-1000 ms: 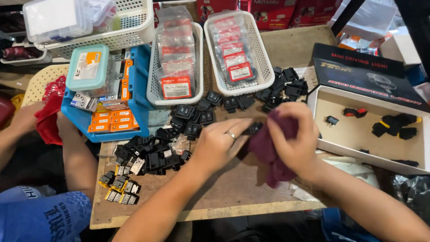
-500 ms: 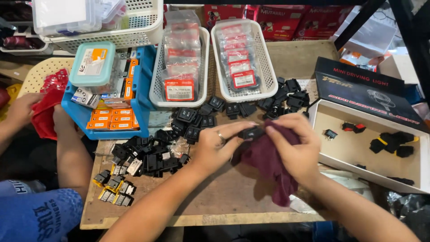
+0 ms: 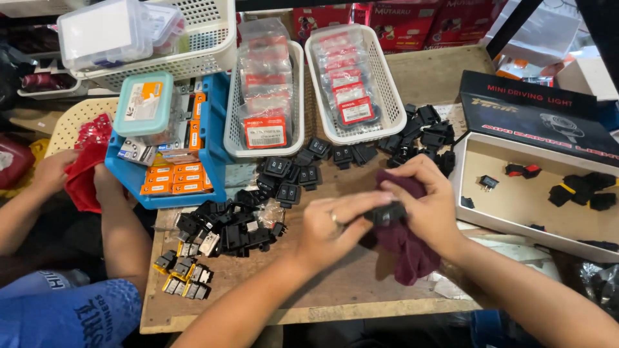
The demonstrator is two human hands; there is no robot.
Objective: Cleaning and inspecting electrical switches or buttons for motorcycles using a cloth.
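Observation:
Over the wooden table (image 3: 348, 290), my left hand (image 3: 335, 222) pinches a small black switch (image 3: 385, 214) between thumb and fingers. My right hand (image 3: 427, 201) grips a dark maroon cloth (image 3: 406, 254) that wraps around the switch from the right and hangs down below it. Both hands meet at the switch. Loose black switches (image 3: 287, 174) lie just beyond my hands, and a bigger heap (image 3: 222, 225) lies to the left.
Two white baskets (image 3: 298, 96) of bagged parts stand at the back. A blue tray (image 3: 216, 129) with orange boxes sits left. An open white box (image 3: 516, 222) holds a few switches at right. Another person's hands (image 3: 103, 183) hold a red cloth at far left.
My hands with the switch and cloth have stayed together and shifted a little nearer; the left fingers have turned the switch against the cloth. The view has drifted slightly.

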